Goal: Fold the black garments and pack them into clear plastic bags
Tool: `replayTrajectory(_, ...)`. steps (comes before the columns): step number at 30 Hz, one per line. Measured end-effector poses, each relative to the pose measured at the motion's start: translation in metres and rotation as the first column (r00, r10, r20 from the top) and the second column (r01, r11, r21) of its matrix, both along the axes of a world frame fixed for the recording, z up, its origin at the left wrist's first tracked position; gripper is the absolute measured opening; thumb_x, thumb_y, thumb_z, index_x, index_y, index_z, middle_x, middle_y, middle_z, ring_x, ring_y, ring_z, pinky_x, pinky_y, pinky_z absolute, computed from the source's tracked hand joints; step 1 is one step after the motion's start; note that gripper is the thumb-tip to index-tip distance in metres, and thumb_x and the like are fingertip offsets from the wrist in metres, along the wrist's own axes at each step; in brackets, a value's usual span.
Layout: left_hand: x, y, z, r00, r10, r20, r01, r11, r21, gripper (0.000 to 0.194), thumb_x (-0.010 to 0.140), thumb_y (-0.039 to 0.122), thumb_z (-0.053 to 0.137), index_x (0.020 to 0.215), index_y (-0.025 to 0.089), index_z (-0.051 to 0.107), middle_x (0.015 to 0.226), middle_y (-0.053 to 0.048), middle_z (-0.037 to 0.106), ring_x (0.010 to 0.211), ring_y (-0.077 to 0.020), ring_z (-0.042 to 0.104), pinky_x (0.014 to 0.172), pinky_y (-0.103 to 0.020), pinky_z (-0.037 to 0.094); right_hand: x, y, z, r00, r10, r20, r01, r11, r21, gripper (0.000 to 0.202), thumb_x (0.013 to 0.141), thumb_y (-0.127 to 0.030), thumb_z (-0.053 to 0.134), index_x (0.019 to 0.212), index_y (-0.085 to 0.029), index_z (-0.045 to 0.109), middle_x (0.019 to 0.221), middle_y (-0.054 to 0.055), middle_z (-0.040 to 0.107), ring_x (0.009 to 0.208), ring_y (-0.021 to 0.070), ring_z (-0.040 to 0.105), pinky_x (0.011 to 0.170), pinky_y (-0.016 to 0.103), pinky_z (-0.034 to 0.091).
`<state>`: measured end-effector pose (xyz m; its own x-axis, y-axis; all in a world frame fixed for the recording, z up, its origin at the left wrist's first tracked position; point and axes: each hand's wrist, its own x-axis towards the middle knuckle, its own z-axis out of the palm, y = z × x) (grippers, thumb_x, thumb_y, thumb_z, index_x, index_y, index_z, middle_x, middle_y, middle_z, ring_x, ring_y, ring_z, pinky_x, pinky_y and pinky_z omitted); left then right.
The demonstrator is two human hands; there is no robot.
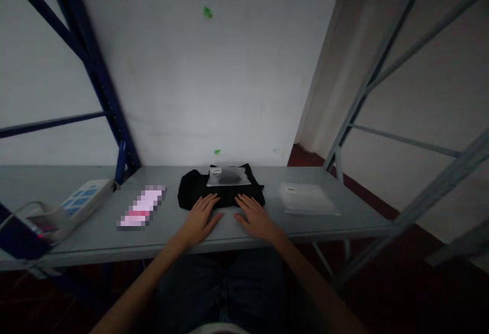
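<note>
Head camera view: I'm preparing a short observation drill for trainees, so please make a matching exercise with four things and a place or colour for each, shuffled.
1. black cloth
2. plastic pouch with dark contents
3. pale plastic bag
4. power strip

A. to the right of the right hand
B. white and blue
C. under the fingertips of the left hand and right hand
D. lying on the black cloth

Pairs: 1-C, 2-D, 3-A, 4-B

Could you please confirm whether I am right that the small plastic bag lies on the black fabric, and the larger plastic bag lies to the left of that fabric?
Not quite: the head view shows the larger plastic bag to the right of the black fabric, not the left. The small plastic bag does lie on the black fabric.
</note>
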<state>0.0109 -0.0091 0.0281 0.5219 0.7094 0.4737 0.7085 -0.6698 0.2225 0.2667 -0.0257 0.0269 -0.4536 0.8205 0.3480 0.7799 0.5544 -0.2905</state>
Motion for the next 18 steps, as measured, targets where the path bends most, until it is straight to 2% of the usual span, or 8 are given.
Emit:
replayTrajectory(6,0.0027,-0.0026,-0.0019,0.999,0.027,-0.034,-0.026,0.999,0.03,0.054,0.102,0.048,0.047,0.151,0.023,0.046,0.161,-0.011,0.043,0.152,-0.0291,0.034,0.125,-0.057,0.025,-0.0028,-0.0001,-0.0011,0.999,-0.027,0.033,0.027,1.0,-0.008,0.068,0.102,-0.059,0.045,0.16,-0.024,0.035,0.165,0.011,0.035,0.154,0.0266,0.029,0.126,0.053,0.021)
replayTrajectory(14,0.0009,-0.0022,-0.0051,0.998,0.048,-0.039,-0.048,0.999,0.001,0.053,0.102,0.045,0.05,0.149,0.021,0.049,0.159,-0.013,0.045,0.15,-0.0292,0.038,0.124,-0.057,0.027,-0.0038,-0.0004,-0.0017,0.997,-0.078,0.028,0.078,0.997,-0.003,0.071,0.101,-0.054,0.047,0.161,-0.018,0.032,0.165,0.012,0.034,0.155,0.0273,0.026,0.127,0.05,0.021)
replayTrajectory(18,0.0015,-0.0014,-0.005,0.999,0.047,-0.021,-0.047,0.999,-0.002,0.052,0.101,0.044,0.051,0.149,0.023,0.05,0.158,-0.013,0.047,0.149,-0.0293,0.04,0.124,-0.058,0.028,-0.0042,0.0014,-0.0036,0.995,-0.1,0.025,0.1,0.995,0.005,0.07,0.101,-0.052,0.048,0.16,-0.018,0.034,0.163,0.013,0.037,0.154,0.0284,0.029,0.126,0.051,0.024)
